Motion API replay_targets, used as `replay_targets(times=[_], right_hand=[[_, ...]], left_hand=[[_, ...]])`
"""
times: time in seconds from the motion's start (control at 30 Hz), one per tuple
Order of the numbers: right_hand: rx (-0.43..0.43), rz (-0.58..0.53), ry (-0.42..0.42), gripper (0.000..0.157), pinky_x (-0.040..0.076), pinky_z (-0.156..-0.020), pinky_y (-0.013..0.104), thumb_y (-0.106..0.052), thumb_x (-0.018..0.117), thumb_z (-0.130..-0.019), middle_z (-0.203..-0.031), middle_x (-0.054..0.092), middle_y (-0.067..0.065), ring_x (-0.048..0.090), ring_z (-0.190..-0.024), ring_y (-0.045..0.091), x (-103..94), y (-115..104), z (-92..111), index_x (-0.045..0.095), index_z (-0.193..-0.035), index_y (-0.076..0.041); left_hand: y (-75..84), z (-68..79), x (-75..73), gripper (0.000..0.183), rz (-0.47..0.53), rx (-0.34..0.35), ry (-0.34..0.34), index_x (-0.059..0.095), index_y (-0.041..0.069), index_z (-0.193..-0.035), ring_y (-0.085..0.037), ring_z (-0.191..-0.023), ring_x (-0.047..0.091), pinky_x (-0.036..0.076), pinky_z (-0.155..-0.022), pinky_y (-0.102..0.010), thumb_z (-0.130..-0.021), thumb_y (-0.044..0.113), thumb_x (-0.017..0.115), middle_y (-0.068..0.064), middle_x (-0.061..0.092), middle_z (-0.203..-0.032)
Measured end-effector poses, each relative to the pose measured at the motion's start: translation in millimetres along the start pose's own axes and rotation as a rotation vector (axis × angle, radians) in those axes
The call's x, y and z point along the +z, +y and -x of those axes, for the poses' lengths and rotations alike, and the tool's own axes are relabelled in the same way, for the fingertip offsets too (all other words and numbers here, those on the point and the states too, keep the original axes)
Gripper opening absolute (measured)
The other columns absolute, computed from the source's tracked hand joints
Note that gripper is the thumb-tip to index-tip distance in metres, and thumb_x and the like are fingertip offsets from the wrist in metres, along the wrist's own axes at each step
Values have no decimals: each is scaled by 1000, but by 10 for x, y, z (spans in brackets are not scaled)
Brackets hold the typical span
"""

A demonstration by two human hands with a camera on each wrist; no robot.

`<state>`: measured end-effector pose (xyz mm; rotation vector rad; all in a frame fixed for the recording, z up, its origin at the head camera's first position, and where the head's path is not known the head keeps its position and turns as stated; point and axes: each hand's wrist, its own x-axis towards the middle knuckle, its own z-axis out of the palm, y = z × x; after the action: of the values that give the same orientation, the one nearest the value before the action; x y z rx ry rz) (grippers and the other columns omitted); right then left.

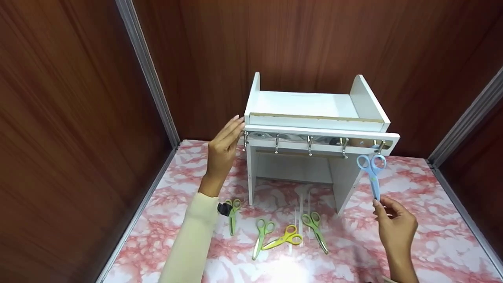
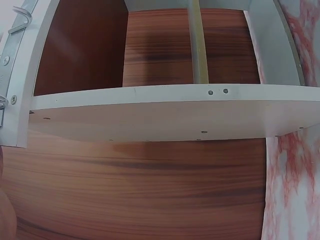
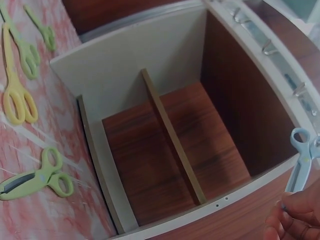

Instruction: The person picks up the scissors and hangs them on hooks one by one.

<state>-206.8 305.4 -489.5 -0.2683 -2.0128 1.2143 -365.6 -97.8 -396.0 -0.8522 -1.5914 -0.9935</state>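
Taking the white stand (image 1: 367, 98) as the middle of my dial in the head view, I have the blue scissors (image 1: 371, 173) at four o'clock, rings up and blades down. My right hand (image 1: 397, 226), a little farther out toward half past four, pinches them by the tip between thumb and fingers. The upper rings sit right at the last hook (image 1: 381, 147) on the stand's front rail (image 1: 292, 147); I cannot tell whether either ring is round it.

Over at nine o'clock my left hand (image 1: 223, 147) lies with fingers extended, grasping nothing, their tips against the stand's front edge near the rail's end.

On the red-and-white bench (image 1: 188, 173), one pair of green scissors (image 1: 232, 226) lies toward half past seven, partly behind the wrist camera (image 1: 224, 209); a second green pair (image 1: 260, 237) lies at seven, with the yellow scissors (image 1: 286, 238) just beside it; a third green pair (image 1: 316, 232) is at six.
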Motion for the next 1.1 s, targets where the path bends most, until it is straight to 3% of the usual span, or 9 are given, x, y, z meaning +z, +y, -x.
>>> replay_targets(times=[0.47, 0.77, 1.1], right_hand=[[6, -21, 0, 17, 53, -55, 12, -5, 74, -93, -79, 70, -14, 63, -62, -4, 21, 96, -27, 75, -107, 4], [12, -77, -13, 18, 52, -55, 10, 0, 69, -95, -76, 70, -10, 61, -60, -5, -28, -164, 17, 72, -108, 12], [46, -89, -6, 20, 53, -56, 11, -10, 71, -96, -77, 72, -5, 65, -60, 4, -13, 124, -8, 74, -108, 6]], left_hand=[[17, -8, -14, 28, 9, -11, 1, 74, -1, -119, -30, -126, 61, 49, -106, -36, -92, -7, 68, -15, 69, -127], [20, -18, -14, 27, -3, -8, 0, 74, -1, -118, -30, -125, 62, 49, -106, -36, -93, -6, 67, -15, 69, -127], [23, -1, -11, 27, 14, -18, -6, 74, -1, -118, -30, -126, 62, 49, -107, -36, -93, -5, 68, -14, 69, -127]])
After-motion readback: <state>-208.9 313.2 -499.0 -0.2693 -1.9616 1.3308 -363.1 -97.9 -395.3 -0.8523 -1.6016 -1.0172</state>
